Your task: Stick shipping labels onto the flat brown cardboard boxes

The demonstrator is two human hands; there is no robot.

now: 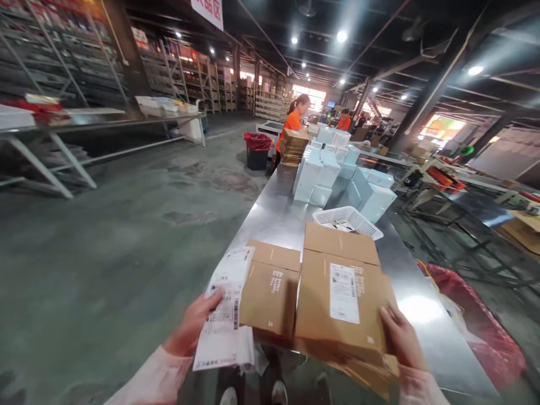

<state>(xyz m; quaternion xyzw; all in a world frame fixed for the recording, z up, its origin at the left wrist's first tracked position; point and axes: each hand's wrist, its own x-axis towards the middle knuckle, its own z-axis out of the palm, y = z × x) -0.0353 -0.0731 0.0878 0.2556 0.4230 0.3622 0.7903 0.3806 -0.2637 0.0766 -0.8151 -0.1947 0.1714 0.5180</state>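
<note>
Gripping a sheet of shipping labels, left hand keeps them ready while right hand clasps the labelled cardboard box at the table edge.

Small white print, perhaps "PPP", marked the smaller brown cardboard box. The white shipping label on the larger brown cardboard box beside it was unreadable.

Print on white shipping label of brown cardboard box too small to read. White mesh plastic basket half hidden behind box, contents indistinct. Steel tabletop near edge cut by frame bottom.
</note>
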